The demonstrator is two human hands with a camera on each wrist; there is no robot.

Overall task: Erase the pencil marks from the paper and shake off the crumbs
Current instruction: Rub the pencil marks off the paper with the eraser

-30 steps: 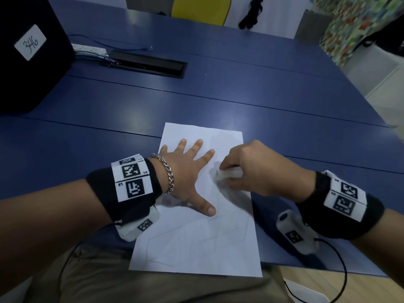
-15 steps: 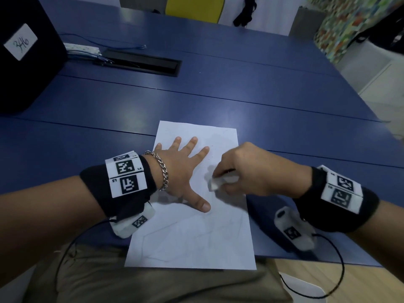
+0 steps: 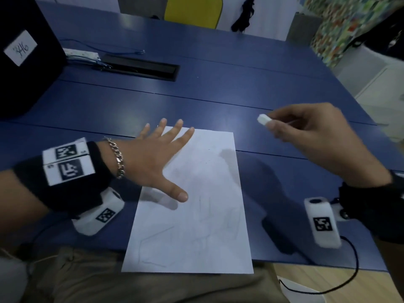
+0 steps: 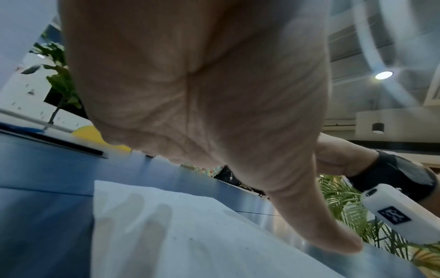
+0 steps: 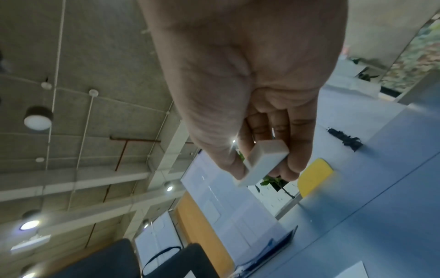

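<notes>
A white sheet of paper (image 3: 196, 215) with faint pencil lines lies at the near edge of the blue table (image 3: 218, 88). My left hand (image 3: 153, 158) is spread flat with straight fingers over the sheet's upper left corner, thumb on the paper (image 4: 190, 235). My right hand (image 3: 306, 132) is raised above the table to the right of the sheet and pinches a small white eraser (image 3: 263, 119) between thumb and fingers. In the right wrist view the eraser (image 5: 262, 161) sticks out from the fingertips.
A black box with a white label (image 3: 21, 62) stands at the far left. A black cable slot (image 3: 140, 66) and a white power strip (image 3: 80, 54) lie behind it. A yellow chair (image 3: 192, 12) stands beyond the table.
My right hand has lifted the eraser off the paper and swung it up and to the right. The left hand has slid toward the sheet's top left corner, still flat.
</notes>
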